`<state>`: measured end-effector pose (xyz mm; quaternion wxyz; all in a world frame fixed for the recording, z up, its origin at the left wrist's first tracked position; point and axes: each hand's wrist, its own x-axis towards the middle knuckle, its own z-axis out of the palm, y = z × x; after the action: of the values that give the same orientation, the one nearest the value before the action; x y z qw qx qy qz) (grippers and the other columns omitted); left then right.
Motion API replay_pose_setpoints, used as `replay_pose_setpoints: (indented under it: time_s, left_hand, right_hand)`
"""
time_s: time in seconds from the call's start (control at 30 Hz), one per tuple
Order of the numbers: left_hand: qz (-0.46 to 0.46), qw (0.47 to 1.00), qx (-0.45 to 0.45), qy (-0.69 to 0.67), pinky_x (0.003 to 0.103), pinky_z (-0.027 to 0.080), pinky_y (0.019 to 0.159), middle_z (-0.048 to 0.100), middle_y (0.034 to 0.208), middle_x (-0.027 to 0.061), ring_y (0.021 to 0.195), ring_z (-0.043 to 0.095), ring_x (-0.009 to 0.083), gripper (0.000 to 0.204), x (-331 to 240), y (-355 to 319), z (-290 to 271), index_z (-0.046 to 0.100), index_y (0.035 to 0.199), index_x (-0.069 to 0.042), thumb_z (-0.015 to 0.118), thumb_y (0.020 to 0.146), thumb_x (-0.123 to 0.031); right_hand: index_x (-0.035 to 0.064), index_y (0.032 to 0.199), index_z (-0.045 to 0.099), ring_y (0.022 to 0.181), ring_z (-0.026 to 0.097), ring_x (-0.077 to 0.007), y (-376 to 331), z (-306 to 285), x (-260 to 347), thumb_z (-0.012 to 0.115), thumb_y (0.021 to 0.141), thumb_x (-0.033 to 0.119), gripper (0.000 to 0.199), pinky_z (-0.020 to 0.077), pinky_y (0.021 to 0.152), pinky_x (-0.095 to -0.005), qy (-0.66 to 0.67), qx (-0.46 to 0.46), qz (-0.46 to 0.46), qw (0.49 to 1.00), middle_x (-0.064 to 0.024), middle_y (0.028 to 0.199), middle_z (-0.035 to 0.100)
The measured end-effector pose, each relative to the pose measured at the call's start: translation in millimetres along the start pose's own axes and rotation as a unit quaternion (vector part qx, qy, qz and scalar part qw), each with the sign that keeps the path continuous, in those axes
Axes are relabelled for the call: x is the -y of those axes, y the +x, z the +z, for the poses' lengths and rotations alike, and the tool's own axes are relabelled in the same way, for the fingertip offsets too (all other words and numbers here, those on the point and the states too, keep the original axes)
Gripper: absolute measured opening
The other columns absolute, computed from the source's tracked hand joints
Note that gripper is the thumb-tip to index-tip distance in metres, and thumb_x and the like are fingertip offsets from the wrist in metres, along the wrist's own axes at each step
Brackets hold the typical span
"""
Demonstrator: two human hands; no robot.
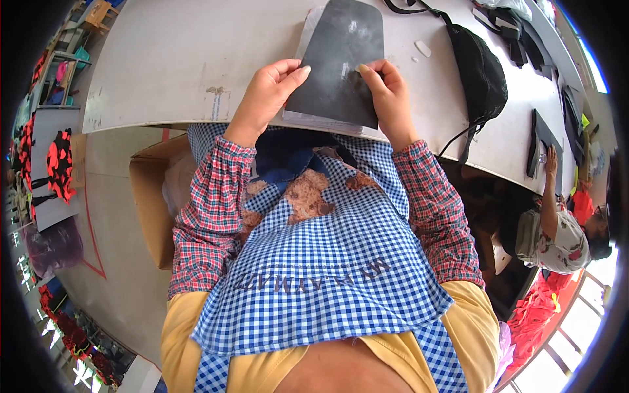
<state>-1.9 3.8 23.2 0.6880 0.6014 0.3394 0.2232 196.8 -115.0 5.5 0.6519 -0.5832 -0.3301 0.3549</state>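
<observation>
Panel, dark grey: in both our hands, over a pale stack at the table's near edge. Left hand and right hand pinch opposite sides. Progress, we judge: taken up, not yet released. Hidden: underside, some fingertips. Cut off: far end, apparently. Unclear to us: whether panel touches stack.

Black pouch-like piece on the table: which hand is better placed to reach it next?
Probably the right hand: it grips the dark sheet on the side nearer the black pouch-like piece; the left hand grips the far side.
</observation>
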Motion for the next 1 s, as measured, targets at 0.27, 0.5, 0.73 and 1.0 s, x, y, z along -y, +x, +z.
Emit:
replay_pose_setpoints:
  time_s: [0.27,0.5,0.73,1.0]
  left_hand:
    - [0.037,0.994,-0.037,0.099,0.020,0.039,0.045,0.061,0.075,-0.0011,0.053,0.048,0.0027,0.034,20.0,5.3,-10.9,0.064,0.107,0.004,0.070,0.091,-0.025]
    - [0.027,0.988,-0.059,0.140,0.021,0.045,0.045,0.062,0.079,0.0022,0.053,0.052,0.0049,0.037,27.6,8.0,-10.5,0.062,0.109,0.006,0.070,0.090,-0.025]
    - [0.034,0.983,-0.074,0.163,0.021,0.048,0.046,0.060,0.077,0.0025,0.054,0.053,0.0061,0.037,24.3,5.2,-5.9,0.061,0.113,0.005,0.071,0.089,-0.022]
    - [0.022,0.978,-0.063,0.197,0.019,0.047,0.048,0.058,0.080,0.0005,0.057,0.051,0.0040,0.039,20.8,4.8,-6.3,0.059,0.116,0.004,0.071,0.089,-0.022]
  right_hand:
    - [0.0033,0.094,0.064,0.073,0.054,-0.0047,14.4,-5.1,-5.8,0.064,0.093,0.018,0.015,0.0461,0.063,-0.0219,-0.109,-0.045,0.038,0.992,0.0008,0.088,0.064]
    - [-0.0005,0.093,0.065,0.070,0.064,-0.0115,9.2,-6.3,-11.6,0.066,0.089,0.020,0.020,0.0519,0.062,-0.0250,-0.176,-0.062,0.013,0.982,-0.0071,0.091,0.072]
    - [-0.0022,0.090,0.065,0.074,0.066,-0.0139,2.2,-7.3,-14.8,0.066,0.088,0.018,0.020,0.0524,0.065,-0.0283,-0.216,-0.070,0.001,0.974,-0.0109,0.093,0.072]
    - [-0.0014,0.089,0.064,0.077,0.066,-0.0150,-8.4,-7.1,-9.9,0.065,0.088,0.018,0.020,0.0523,0.065,-0.0293,-0.232,-0.063,0.041,0.970,-0.0111,0.088,0.072]
